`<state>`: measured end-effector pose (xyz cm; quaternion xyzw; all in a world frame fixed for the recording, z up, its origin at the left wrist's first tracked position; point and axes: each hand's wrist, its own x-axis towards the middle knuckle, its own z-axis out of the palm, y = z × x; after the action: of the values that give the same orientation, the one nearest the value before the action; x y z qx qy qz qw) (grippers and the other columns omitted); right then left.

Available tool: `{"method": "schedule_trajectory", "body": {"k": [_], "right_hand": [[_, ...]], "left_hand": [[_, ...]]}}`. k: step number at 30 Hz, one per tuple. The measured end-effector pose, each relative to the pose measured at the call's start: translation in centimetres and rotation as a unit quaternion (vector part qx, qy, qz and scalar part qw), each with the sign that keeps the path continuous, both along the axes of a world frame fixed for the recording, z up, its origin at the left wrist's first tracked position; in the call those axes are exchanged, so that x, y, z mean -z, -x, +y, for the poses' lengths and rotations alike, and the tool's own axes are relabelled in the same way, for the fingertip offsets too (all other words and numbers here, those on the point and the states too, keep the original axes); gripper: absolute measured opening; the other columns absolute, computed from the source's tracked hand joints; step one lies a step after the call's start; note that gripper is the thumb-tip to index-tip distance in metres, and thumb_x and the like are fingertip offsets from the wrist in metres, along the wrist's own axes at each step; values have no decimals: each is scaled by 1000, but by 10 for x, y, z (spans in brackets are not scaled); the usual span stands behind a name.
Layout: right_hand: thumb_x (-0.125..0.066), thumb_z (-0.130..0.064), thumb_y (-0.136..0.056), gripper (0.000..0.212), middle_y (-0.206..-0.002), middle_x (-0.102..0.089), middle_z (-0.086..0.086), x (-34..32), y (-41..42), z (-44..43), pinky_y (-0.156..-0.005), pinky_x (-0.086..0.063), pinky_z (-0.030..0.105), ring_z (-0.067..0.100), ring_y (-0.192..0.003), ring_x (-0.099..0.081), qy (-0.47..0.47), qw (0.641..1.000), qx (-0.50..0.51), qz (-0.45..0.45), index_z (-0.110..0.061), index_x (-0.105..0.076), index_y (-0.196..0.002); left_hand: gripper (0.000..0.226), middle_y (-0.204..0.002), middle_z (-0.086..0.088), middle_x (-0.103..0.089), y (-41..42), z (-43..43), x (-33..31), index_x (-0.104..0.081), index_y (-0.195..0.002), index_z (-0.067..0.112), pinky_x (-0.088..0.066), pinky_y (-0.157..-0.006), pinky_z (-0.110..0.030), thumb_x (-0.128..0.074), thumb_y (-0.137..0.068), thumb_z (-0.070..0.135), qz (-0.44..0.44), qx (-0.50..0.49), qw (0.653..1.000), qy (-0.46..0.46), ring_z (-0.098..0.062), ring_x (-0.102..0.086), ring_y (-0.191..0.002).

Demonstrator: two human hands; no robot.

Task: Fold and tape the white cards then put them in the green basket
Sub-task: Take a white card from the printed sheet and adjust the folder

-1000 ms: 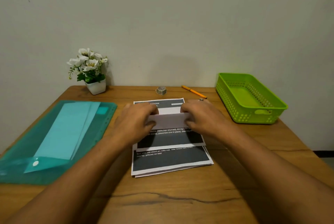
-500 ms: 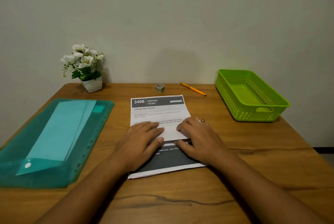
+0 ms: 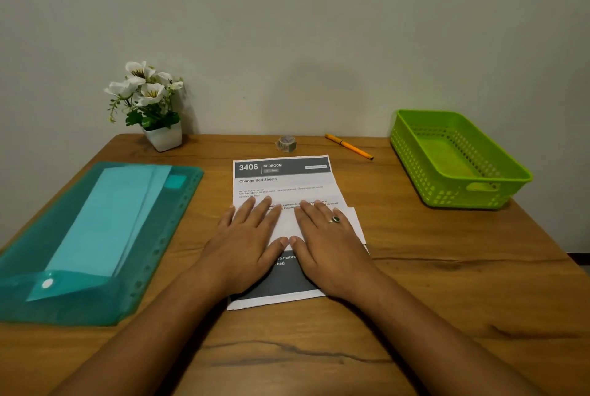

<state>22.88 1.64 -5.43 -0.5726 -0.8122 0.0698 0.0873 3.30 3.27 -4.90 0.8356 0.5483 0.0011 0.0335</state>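
Cards (image 3: pixel 287 185) centre of table (image 3: pixel 447 284), folder (image 3: pixel 79 236) left, basket (image 3: pixel 447 194) right, tape (image 3: pixel 286 143) and pen (image 3: pixel 348 146) behind cards.

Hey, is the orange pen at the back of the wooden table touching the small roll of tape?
Apart. The head view shows a strip of bare wooden table between the orange pen and the small roll of tape.

You have a wooden desk (image 3: pixel 447 268) set against a plain pale wall (image 3: pixel 287 28). At its far left corner you'll see 1 small white pot (image 3: pixel 164 137) of white flowers (image 3: pixel 147 89), close to the wall. Along the left edge 1 translucent teal folder (image 3: pixel 64 223) lies flat, with pale sheets (image 3: pixel 105 220) showing through it and a white snap button (image 3: pixel 48 283) on its near flap. Near the far edge, right of the middle, 1 orange pen (image 3: pixel 348 146) lies at a slant.
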Motion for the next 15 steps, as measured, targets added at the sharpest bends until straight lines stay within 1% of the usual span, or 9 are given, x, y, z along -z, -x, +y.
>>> {"method": "schedule_trajectory", "body": {"k": [2,4,7,10,11,13,15], "right_hand": [[0,-57,-96,82,-174,-11,1,1,-3,0,-130,-4,43,20,-160,-6,10,1000,-9,-7,-17,-13,-166],[8,-60,-89,90,-175,-6,3,2,-1,0,-130,-2,45,21,-161,-2,16,1000,-2,-16,-16,-9,-166],[11,-60,-86,95,-174,-3,9,1,14,0,-130,-1,50,25,-161,0,23,1000,11,-13,-11,-7,-166],[11,-57,-90,91,-174,-5,8,2,24,2,-130,-1,50,25,-161,-1,18,999,-24,-14,-11,-10,-166],[9,-57,-94,86,-175,-5,7,3,24,3,-130,-1,49,24,-161,-1,15,999,-33,-19,-13,-9,-166],[-4,-57,-104,75,-175,-2,5,1,17,4,-130,1,46,22,-161,2,15,999,-37,-29,-15,-7,-167],[-15,-61,-107,75,-175,3,2,0,4,5,-130,3,45,19,-161,6,30,999,-27,-35,-17,-3,-167]], "left_hand": [[94,-171,3,9,5,0,-1,5,-163,25,1,-127,-45,14,-82,71,8,-27,1000,4,-18,10,-157],[96,-171,1,9,8,-1,-1,6,-163,22,2,-127,-45,16,-81,71,8,-48,999,4,-18,10,-157],[96,-171,-1,9,7,-1,0,6,-163,19,2,-127,-45,17,-81,69,11,-49,999,2,-19,9,-157],[95,-171,-1,9,7,-1,-1,6,-163,19,3,-127,-45,18,-81,65,18,-47,999,3,-18,10,-157],[94,-171,-1,9,7,-1,-1,6,-163,19,3,-127,-45,18,-81,64,19,-48,999,2,-18,11,-157],[95,-171,-1,10,8,-1,-1,7,-163,19,3,-127,-45,17,-81,65,18,-48,999,8,-18,11,-157],[96,-171,-1,9,9,-1,-1,6,-163,18,2,-127,-45,16,-82,67,15,-50,999,11,-18,10,-157]]}}
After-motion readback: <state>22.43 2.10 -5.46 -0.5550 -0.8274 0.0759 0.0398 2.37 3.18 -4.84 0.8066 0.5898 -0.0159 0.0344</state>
